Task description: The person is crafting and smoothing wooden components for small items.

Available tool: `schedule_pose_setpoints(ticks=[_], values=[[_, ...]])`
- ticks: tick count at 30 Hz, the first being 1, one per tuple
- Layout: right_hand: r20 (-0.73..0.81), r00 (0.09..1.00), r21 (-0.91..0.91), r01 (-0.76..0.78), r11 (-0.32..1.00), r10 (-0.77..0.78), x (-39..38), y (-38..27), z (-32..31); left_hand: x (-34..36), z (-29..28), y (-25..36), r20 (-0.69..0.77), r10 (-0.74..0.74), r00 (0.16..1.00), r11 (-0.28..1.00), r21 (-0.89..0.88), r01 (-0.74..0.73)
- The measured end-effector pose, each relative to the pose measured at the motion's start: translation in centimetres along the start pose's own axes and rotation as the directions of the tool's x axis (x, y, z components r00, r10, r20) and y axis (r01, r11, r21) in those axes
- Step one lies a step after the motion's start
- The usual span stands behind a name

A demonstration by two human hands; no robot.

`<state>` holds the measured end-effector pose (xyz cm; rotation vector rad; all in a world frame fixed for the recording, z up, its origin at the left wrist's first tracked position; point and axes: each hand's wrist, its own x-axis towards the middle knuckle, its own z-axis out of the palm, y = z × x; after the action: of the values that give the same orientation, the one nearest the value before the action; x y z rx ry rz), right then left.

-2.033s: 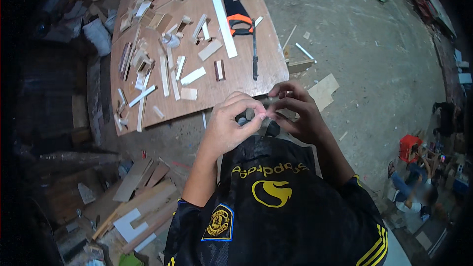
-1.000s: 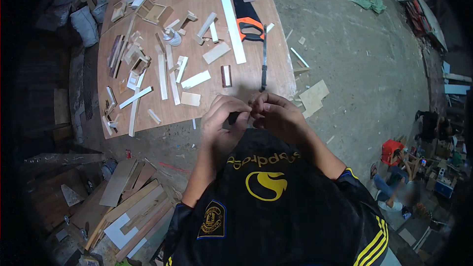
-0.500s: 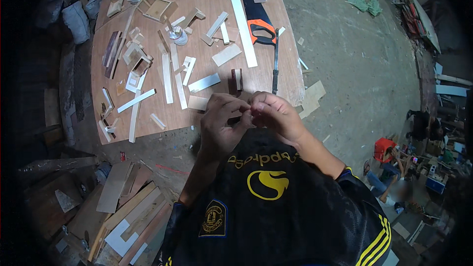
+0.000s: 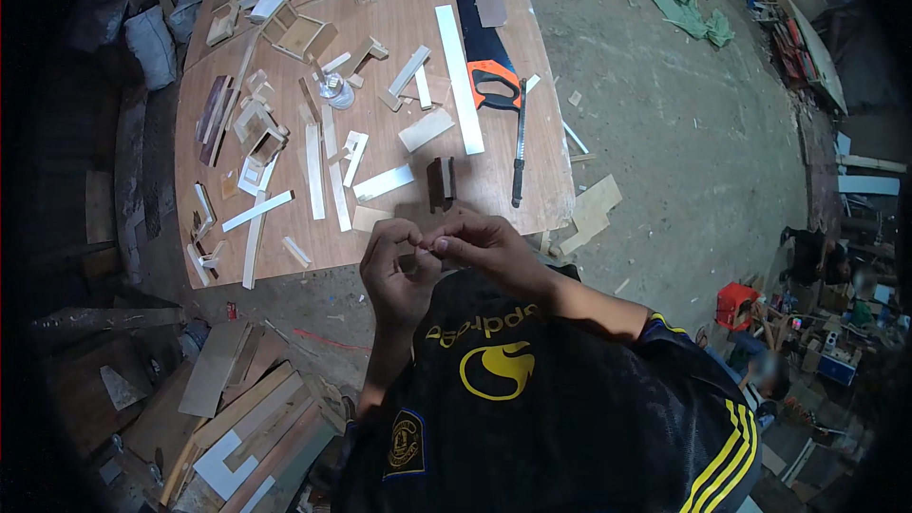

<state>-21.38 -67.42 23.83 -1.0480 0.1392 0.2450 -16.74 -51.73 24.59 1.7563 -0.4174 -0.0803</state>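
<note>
My left hand (image 4: 394,261) and my right hand (image 4: 480,245) meet at the fingertips in front of my chest, close to the table's near edge. Both are closed in a pinch, thumb against finger. Whatever they pinch, if anything, is too small to make out. Just beyond them a small dark reddish-brown wooden piece with a pale strip (image 4: 441,184) stands on the wooden table (image 4: 532,171). A pale flat board (image 4: 384,181) lies to its left. Farther off lie a long white strip (image 4: 460,81), a handsaw with an orange handle (image 4: 495,85) and a thin dark hacksaw-like tool (image 4: 520,147).
Small wooden box-like assemblies (image 4: 299,35) and several loose strips cover the table's left side, around a clear jar (image 4: 335,90). Stacked boards (image 4: 242,418) lie at the lower left. Cardboard (image 4: 591,214) is on the floor at right; people sit near a red container (image 4: 736,306).
My joined hands have shifted left and slightly down in the picture, still fingertip to fingertip. The table items appear moved a little with the view; none has visibly been picked up.
</note>
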Motion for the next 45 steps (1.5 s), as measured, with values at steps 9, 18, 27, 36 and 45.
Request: schedule_pose_setpoints(ticks=[9,18,27,36,45], values=[[-0.042,0.999,-0.038,0.002,0.999,-0.003,-1.0,-3.0,-4.5,0.1,4.1,0.7,0.058,0.046,0.997,0.999,-0.033,-0.044],[0.011,0.999,-0.107,0.044,0.993,-0.043,-1.5,-4.0,-10.8,-0.7,6.2,0.6,-0.098,-0.070,0.993,0.997,-0.035,0.066],[0.180,0.969,-0.372,0.226,0.900,-0.169,-1.7,-4.0,-14.9,-4.2,7.8,-0.3,-0.193,-0.366,0.910,0.924,0.043,0.380],[0.267,0.964,-0.605,0.173,0.777,-0.007,-1.4,-1.1,-16.0,-6.5,5.9,-2.5,-0.173,-0.285,0.943,0.946,0.110,0.306],[0.136,0.947,-0.802,-0.066,0.593,0.290,0.9,4.0,-18.4,-10.3,4.9,-5.4,-0.259,-0.541,0.800,0.823,0.032,0.567]])
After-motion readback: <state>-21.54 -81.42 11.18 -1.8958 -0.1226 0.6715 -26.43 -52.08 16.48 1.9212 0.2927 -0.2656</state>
